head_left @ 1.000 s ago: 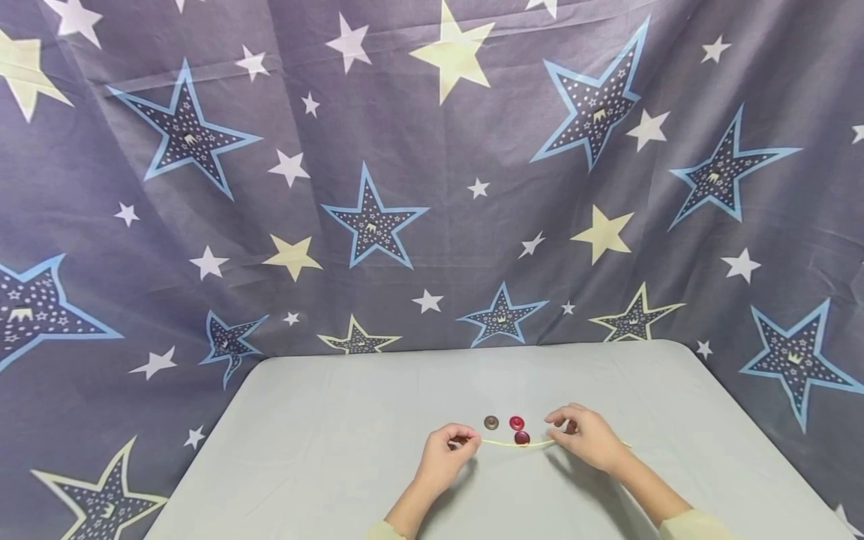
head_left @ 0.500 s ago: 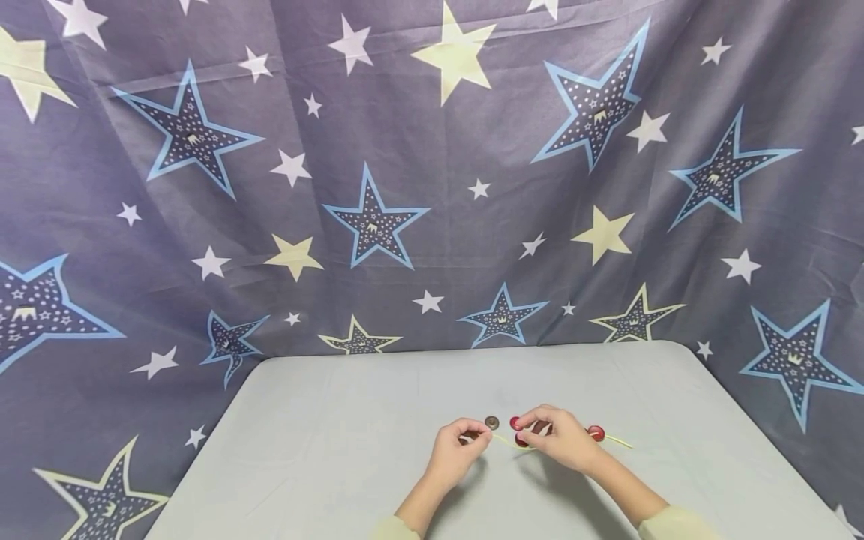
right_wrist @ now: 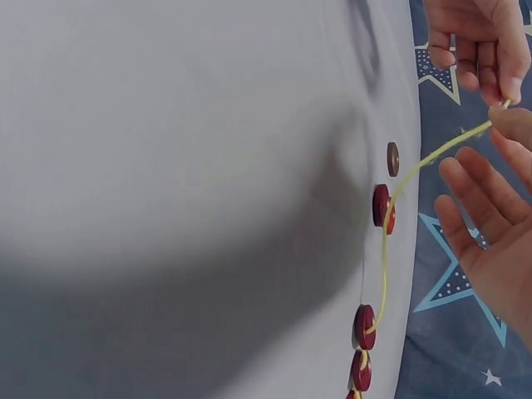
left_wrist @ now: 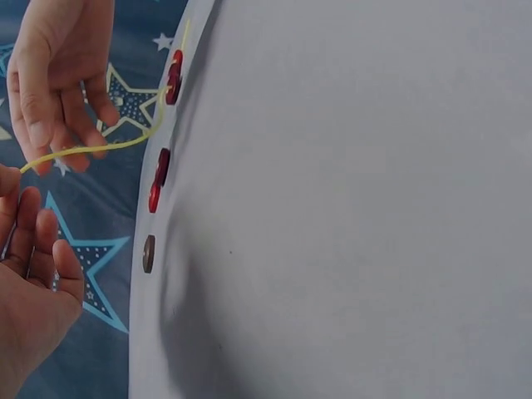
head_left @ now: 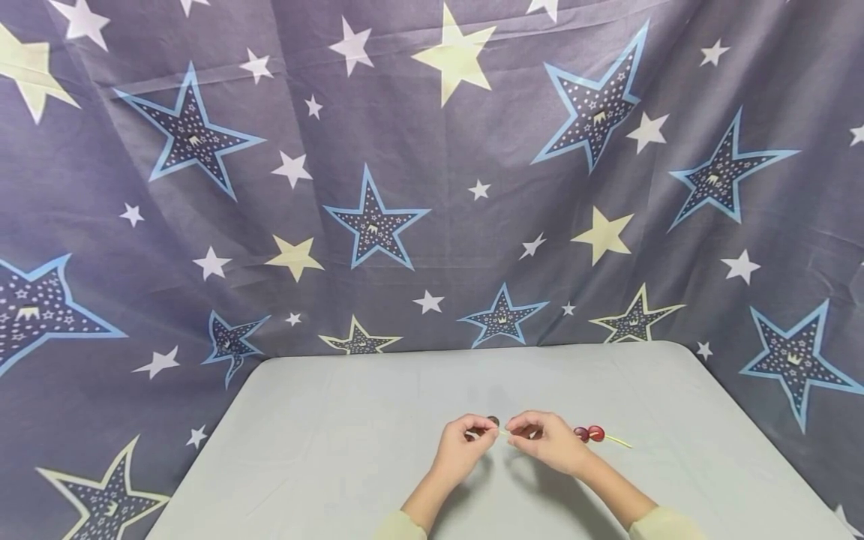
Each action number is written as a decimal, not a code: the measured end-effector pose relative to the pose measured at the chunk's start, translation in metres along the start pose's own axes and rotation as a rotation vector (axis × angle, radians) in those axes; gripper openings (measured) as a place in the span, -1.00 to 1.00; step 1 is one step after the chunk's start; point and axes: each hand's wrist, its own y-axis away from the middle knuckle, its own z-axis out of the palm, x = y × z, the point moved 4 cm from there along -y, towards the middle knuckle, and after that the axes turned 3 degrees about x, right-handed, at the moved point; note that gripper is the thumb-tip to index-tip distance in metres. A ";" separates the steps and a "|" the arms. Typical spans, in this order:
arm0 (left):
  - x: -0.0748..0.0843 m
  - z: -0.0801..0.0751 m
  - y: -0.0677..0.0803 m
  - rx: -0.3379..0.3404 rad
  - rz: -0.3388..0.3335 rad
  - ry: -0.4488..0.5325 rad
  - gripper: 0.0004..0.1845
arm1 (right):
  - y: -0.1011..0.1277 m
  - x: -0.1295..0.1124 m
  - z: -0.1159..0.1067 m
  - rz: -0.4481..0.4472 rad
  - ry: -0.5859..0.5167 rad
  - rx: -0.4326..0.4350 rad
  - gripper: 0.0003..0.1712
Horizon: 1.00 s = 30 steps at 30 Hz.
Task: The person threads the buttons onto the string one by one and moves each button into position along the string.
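A thin yellow cord (head_left: 616, 441) lies across the pale table (head_left: 324, 465), and its near end is lifted between my hands. My left hand (head_left: 482, 431) pinches the cord's tip. Just beside it, my right hand (head_left: 521, 435) pinches the same cord (right_wrist: 397, 195). Two red buttons (head_left: 589, 433) are threaded on the cord to the right of my right hand. One more red button (right_wrist: 382, 208) and a brown button (left_wrist: 148, 253) lie loose on the table beneath the hands. In the head view the brown button (head_left: 493, 421) peeks out behind my left fingers.
A dark blue cloth with star prints (head_left: 378, 217) hangs behind the table and drapes down both sides. The table's rounded far edge (head_left: 472, 351) meets that cloth.
My right hand has moved left along the cord until it is next to the left hand. Two red buttons now sit on the cord to its right.
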 end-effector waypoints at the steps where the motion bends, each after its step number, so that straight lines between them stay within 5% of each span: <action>1: 0.005 0.000 0.001 -0.004 0.005 -0.003 -0.93 | 0.000 0.001 0.001 0.005 -0.012 -0.004 -0.79; 8: 0.028 -0.003 0.009 -0.029 0.034 0.027 -0.90 | -0.002 0.003 0.004 0.042 -0.147 -0.040 -0.74; 13: 0.025 -0.002 0.008 -0.035 0.028 0.026 -0.90 | -0.001 0.006 0.003 0.074 -0.235 -0.062 -0.71; 30: 0.021 0.002 0.008 -0.043 0.003 0.042 -0.90 | 0.000 0.009 0.002 0.173 -0.235 -0.113 -0.68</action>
